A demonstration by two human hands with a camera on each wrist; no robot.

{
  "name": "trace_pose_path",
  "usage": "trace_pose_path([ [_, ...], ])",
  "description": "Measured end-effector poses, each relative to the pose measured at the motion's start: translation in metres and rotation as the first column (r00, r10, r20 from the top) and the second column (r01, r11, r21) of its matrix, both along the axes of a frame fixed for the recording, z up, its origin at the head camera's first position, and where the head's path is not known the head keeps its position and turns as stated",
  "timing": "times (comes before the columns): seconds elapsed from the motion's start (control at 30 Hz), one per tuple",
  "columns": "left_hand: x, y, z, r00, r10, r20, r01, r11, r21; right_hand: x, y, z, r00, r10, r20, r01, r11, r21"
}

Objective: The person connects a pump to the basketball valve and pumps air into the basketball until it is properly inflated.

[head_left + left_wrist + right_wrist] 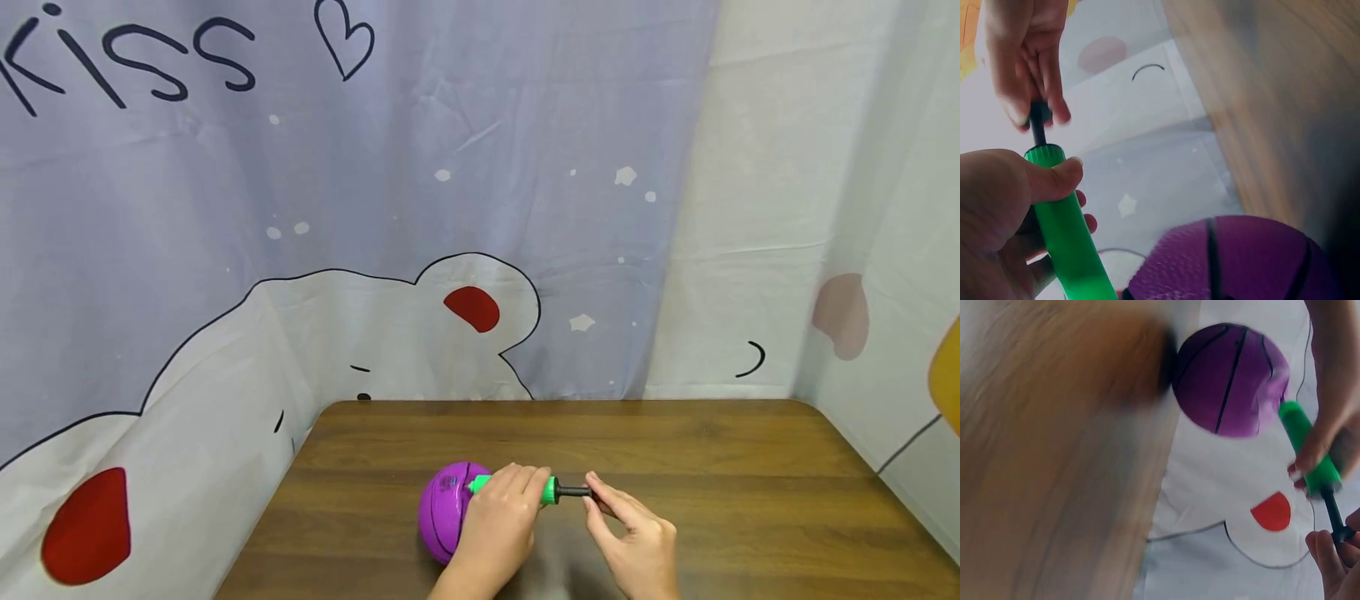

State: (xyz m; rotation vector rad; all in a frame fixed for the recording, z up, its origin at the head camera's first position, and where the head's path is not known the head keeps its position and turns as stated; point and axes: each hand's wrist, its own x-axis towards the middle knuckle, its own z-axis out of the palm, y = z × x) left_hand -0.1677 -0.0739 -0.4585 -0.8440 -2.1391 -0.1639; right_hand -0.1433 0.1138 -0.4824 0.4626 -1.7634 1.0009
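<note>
A purple ball with black lines (444, 515) rests on the table, its side dented near the pump in the right wrist view. My left hand (504, 518) grips the green barrel of a hand pump (1071, 234), thumb lying along it. The pump's tip end meets the ball's dented side (1272, 394). With thumb and fingertips my right hand (633, 533) pinches the black handle at the end of the pump's rod (1332, 512). Part of the black rod stands out of the barrel between the two hands.
The brown wooden table (735, 467) stretches around the ball and hands. Behind it and along both sides hangs a printed cloth (585, 275) with cartoon shapes, reaching down to the table's edges.
</note>
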Motion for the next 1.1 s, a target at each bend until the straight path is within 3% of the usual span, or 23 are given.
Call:
trace_pose_path([
  [0.23,-0.003,-0.016,0.001,0.997,0.049,0.052,-0.049,0.999,0.002,-0.003,0.023,0.006,0.998,-0.070,-0.005,0.070,0.997,-0.023],
  [0.47,-0.004,-0.022,0.002,0.995,0.060,0.076,-0.060,0.998,-0.004,0.002,0.033,0.013,0.995,-0.088,0.056,0.089,0.996,-0.015],
  [0.8,-0.005,-0.011,0.005,0.999,0.024,-0.021,-0.024,1.000,0.008,0.001,0.018,0.019,0.998,-0.045,0.054,0.045,0.999,-0.004],
  [1.1,0.000,0.006,0.006,0.998,0.017,-0.055,-0.018,0.999,-0.033,-0.004,-0.009,0.004,0.998,0.055,0.012,-0.055,0.998,0.007],
])
